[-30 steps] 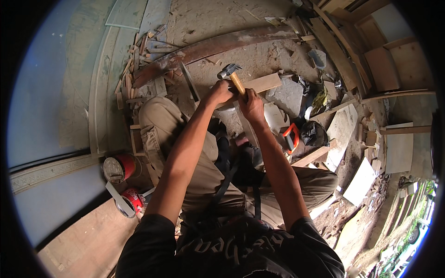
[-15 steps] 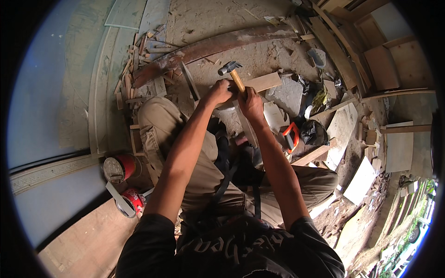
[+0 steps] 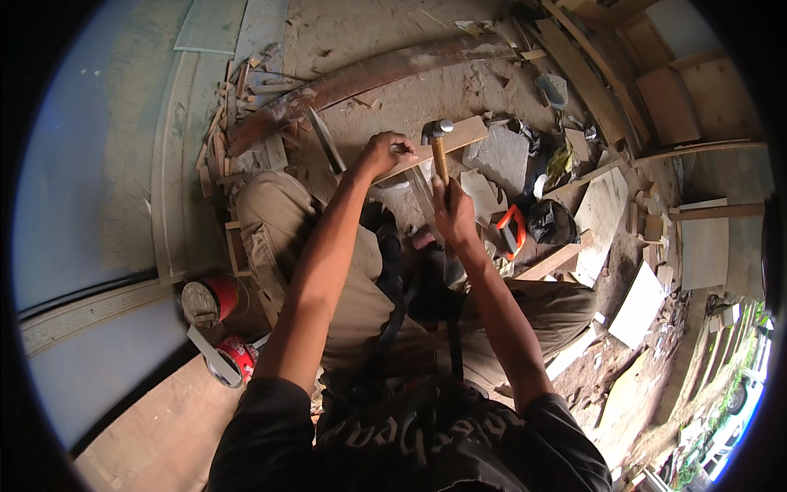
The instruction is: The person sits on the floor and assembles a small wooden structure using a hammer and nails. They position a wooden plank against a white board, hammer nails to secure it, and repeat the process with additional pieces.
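My right hand (image 3: 456, 215) is wrapped round the wooden handle of a claw hammer (image 3: 440, 158). The hammer's metal head is raised near a narrow wooden board (image 3: 464, 134). Just left of the hammer, my left hand (image 3: 384, 156) is closed at the board's near left part, with fingertips pinched together. Whatever sits between those fingers is too small to make out. Beneath the board, a second wooden strip (image 3: 424, 199) runs toward my feet, partly hidden by my right hand and forearm.
An orange-handled saw (image 3: 514, 232) lies right of my right forearm, beside a black plastic bag (image 3: 551, 223). A long brown beam (image 3: 361, 78) crosses the floor ahead. Red cans (image 3: 220, 298) stand at my left. Wood scraps lie around, and a flat metal-looking bar (image 3: 326, 141) leans near my left hand.
My hands have moved apart. The hammer has turned and shifted right, away from my left hand. My left hand has moved slightly left and down onto the board.
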